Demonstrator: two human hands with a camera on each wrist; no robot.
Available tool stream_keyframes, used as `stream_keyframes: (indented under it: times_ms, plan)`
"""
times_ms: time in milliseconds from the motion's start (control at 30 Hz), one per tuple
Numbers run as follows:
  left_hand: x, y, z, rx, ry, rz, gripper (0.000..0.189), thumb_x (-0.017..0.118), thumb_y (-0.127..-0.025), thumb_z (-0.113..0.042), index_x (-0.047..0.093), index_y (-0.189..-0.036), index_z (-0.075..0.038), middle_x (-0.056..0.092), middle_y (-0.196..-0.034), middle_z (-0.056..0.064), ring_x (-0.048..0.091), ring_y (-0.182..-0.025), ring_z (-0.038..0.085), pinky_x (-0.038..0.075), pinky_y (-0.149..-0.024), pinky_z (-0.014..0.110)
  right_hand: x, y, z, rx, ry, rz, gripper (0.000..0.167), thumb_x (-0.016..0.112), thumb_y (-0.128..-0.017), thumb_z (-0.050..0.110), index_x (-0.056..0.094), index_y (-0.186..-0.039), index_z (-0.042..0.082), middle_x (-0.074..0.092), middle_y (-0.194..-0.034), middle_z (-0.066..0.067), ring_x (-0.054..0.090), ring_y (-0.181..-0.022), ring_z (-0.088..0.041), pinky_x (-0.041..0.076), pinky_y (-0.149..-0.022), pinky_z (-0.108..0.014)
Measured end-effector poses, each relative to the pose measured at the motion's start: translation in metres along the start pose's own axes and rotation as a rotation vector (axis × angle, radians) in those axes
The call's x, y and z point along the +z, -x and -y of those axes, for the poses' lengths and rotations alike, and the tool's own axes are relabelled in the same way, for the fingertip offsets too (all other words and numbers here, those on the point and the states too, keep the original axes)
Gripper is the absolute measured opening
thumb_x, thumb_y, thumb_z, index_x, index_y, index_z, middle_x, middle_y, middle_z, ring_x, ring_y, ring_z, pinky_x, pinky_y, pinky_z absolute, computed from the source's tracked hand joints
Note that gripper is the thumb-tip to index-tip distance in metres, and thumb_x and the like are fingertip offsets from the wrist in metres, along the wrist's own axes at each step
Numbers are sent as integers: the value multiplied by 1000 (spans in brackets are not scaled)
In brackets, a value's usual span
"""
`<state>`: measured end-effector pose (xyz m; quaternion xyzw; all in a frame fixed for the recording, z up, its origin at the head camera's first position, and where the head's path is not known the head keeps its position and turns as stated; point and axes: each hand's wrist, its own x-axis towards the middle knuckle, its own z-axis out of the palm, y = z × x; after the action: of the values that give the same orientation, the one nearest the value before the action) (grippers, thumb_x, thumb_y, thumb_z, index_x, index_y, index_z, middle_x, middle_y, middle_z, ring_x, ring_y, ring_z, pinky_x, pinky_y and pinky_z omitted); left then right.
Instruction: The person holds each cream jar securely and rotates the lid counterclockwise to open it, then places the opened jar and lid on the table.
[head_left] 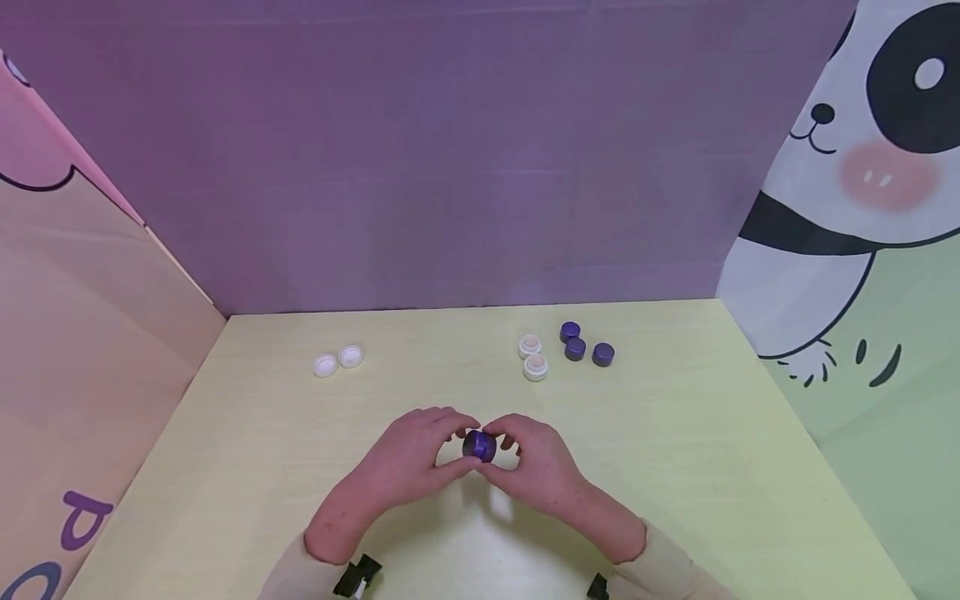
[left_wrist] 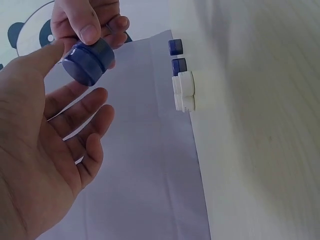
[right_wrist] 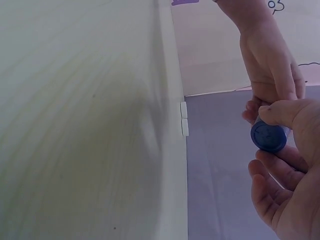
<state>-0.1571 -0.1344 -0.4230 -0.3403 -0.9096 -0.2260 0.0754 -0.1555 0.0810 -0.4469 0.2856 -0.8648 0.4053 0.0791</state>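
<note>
Above the table, near its front middle, a small dark blue-purple screw-top jar is held sideways between both hands. My left hand pinches one end between thumb and fingers. The opposite end sits between the thumb and fingers of my right hand. In the left wrist view, a seam runs round the jar between a wider part and a narrower one. Its round, flat end faces the right wrist camera. The fingertips behind the jar are partly hidden.
Three similar purple pieces stand at the back right of the table. Beside them are two small white jars. Two shallow white lids lie at the back left. A purple backdrop rises behind the table.
</note>
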Motion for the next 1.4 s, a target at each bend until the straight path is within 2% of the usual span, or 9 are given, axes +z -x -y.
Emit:
stream_keyframes:
  times_ms: [100,233,400,733,1100,1400]
  plan:
    - [0,0,1,22,-17,-20,46,78,-81,-41,63,-120,-20,62,-103,-12,58,-93,8,48,-84,32,0,0,0,11,5,0,34,85,-74,22,68,-103,15,66,-94,12,57,-76,-8,49,-67,-23]
    - [-1,-1,1,89,8,-65,45,84,-75,-23,65,-115,-23,60,-105,-13,59,-95,9,48,-85,32,0,1,-1,17,6,3,35,85,-73,21,67,-103,16,66,-94,13,57,-76,-6,49,-66,-23]
    - [-1,-1,1,133,55,-76,44,84,-74,-12,66,-112,-22,62,-107,-14,60,-96,7,48,-86,32,1,1,-1,12,-6,5,36,85,-73,20,67,-103,16,65,-93,13,58,-76,-7,49,-67,-23]
    - [0,0,2,103,76,-51,36,81,-76,-16,67,-109,-22,62,-98,-15,60,-89,6,49,-82,29,5,1,0,-6,-3,-5,35,85,-73,20,67,-103,16,65,-93,13,57,-77,-5,49,-67,-23]
    - [-2,3,6,63,76,-40,32,79,-79,-25,68,-110,-24,61,-99,-17,58,-90,4,49,-81,29,5,1,0,21,6,5,36,86,-73,21,68,-103,16,66,-94,12,56,-75,-6,49,-66,-23]
    - [-3,7,13,-14,71,-23,31,81,-76,-23,67,-103,-24,64,-98,-18,60,-94,6,48,-87,33,4,3,-5,40,-42,3,38,86,-72,17,67,-105,13,66,-95,10,58,-76,-10,51,-67,-27]
